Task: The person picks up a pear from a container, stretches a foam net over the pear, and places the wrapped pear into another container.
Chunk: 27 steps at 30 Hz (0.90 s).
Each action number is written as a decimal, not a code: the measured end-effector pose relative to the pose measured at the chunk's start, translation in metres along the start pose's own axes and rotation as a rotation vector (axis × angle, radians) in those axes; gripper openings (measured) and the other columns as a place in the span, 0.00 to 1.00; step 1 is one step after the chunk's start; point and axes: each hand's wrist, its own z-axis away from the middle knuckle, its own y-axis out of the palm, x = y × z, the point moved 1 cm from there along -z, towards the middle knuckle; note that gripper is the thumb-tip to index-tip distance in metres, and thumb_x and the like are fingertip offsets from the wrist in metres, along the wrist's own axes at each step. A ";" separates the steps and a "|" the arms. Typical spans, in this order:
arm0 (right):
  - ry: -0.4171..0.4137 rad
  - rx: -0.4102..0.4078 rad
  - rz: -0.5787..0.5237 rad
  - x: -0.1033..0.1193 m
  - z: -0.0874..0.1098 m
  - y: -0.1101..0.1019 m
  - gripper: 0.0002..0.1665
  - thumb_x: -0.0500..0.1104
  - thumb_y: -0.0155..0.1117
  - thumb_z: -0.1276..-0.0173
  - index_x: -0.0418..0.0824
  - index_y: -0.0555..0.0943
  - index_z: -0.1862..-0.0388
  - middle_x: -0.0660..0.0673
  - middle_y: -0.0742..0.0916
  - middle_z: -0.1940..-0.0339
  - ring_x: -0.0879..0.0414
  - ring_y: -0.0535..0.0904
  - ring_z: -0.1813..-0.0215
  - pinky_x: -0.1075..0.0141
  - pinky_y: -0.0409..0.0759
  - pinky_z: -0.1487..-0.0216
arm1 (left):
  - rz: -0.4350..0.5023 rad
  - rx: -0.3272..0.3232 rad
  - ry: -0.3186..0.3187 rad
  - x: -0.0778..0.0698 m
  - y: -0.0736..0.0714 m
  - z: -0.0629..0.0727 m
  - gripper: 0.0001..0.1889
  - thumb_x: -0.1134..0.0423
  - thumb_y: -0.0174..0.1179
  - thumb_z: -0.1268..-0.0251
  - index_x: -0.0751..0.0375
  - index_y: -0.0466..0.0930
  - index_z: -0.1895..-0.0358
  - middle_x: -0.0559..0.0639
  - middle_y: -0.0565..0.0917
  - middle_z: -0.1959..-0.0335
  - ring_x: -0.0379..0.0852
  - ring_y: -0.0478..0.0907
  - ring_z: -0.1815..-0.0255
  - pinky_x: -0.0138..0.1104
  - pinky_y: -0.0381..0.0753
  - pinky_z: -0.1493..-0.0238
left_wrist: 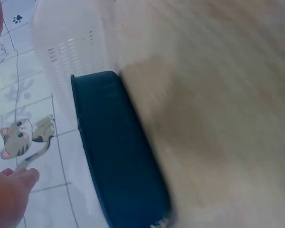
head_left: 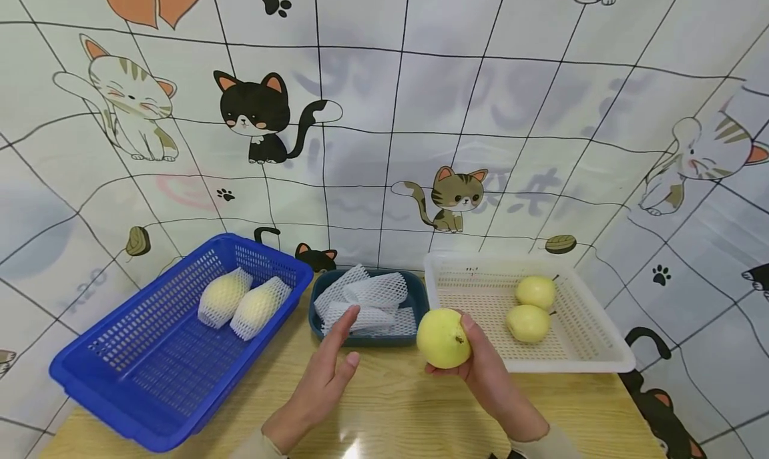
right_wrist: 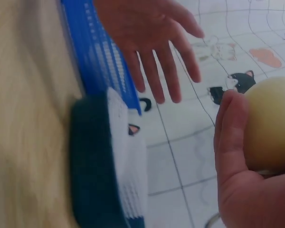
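Observation:
A round yellow-green pear [head_left: 443, 339] is gripped in my right hand [head_left: 489, 377], above the table's front part. In the right wrist view the pear [right_wrist: 271, 126] sits against the curled fingers. My left hand [head_left: 318, 384] is held up with fingers straight and spread, touching nothing. It is in front of a small dark teal basket [head_left: 360, 341] that contains several white foam net sleeves [head_left: 377, 290]. Two more pears [head_left: 529, 324] lie bare in the white basket [head_left: 595, 359] at the right. Two pears in foam nets [head_left: 260, 307] lie in the blue basket [head_left: 150, 439] at the left.
All three baskets stand on a wood-grain table [head_left: 390, 412]. The teal basket's right end is close to the white basket. Behind them rises a sheet [head_left: 372, 145] printed with cats and grid lines, which also covers both sides.

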 end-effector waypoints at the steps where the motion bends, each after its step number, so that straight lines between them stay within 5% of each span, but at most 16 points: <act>1: 0.035 -0.009 -0.016 -0.004 0.000 0.003 0.24 0.59 0.29 0.13 0.55 0.71 0.37 0.49 0.88 0.53 0.53 0.89 0.60 0.59 0.87 0.52 | 0.006 -0.014 0.006 0.002 -0.002 0.002 0.36 0.71 0.54 0.26 0.61 0.53 0.18 0.54 0.61 0.19 0.50 0.59 0.20 0.33 0.62 0.24; 9: 0.256 0.027 -0.105 -0.038 -0.007 0.027 0.40 0.65 0.32 0.15 0.32 0.65 0.30 0.42 0.87 0.52 0.50 0.89 0.58 0.54 0.86 0.47 | 0.065 -0.085 0.082 0.008 -0.004 0.016 0.41 0.60 0.71 0.34 0.62 0.61 0.21 0.62 0.62 0.22 0.48 0.62 0.22 0.34 0.67 0.27; 19: 0.404 0.029 -0.160 -0.077 -0.014 0.042 0.45 0.72 0.38 0.19 0.33 0.66 0.31 0.42 0.88 0.56 0.54 0.88 0.61 0.59 0.87 0.50 | -0.017 0.022 0.056 -0.001 0.011 0.023 0.46 0.54 0.80 0.46 0.53 0.66 0.24 0.57 0.70 0.27 0.52 0.67 0.26 0.44 0.71 0.29; 27: 0.449 0.097 -0.120 -0.097 -0.016 0.051 0.46 0.72 0.34 0.19 0.34 0.69 0.31 0.45 0.86 0.55 0.57 0.85 0.58 0.59 0.86 0.49 | 0.001 0.072 -0.031 0.004 0.016 0.030 0.37 0.55 0.80 0.45 0.57 0.74 0.33 0.49 0.79 0.36 0.47 0.78 0.37 0.40 0.82 0.41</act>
